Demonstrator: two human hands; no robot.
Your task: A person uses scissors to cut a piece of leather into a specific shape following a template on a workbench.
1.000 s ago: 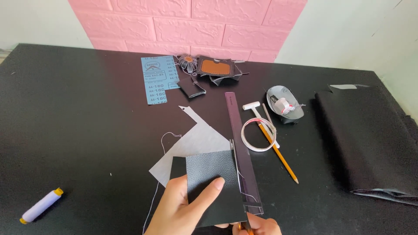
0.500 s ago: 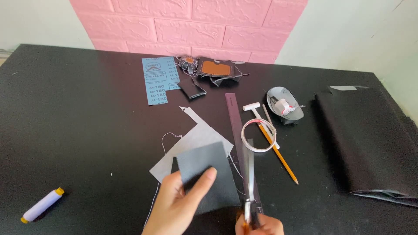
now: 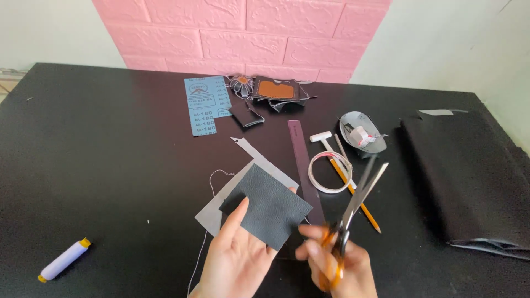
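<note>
My left hand [image 3: 237,256] holds a dark grey leather square [image 3: 268,205] tilted above the black table [image 3: 99,165], thumb on its lower left edge. My right hand [image 3: 337,265] grips orange-handled scissors [image 3: 353,204]; their blades are slightly apart and point up to the right, clear of the leather. Under the square lies a light grey sheet [image 3: 221,207] with a loose thread [image 3: 212,179]. A dark purple ruler [image 3: 302,160] lies just to the right of the square.
A white tape ring [image 3: 329,172], a pencil [image 3: 359,201] and a small white hammer [image 3: 323,138] lie right of the ruler. Blue sandpaper [image 3: 205,104], a brown leather piece [image 3: 276,90], a grey dish [image 3: 361,132], folded black fabric [image 3: 469,176] and a lilac thread spool [image 3: 63,259] sit around.
My left hand has lifted and turned the leather square. The scissors swung from lying along the ruler to pointing up and right, away from the square.
</note>
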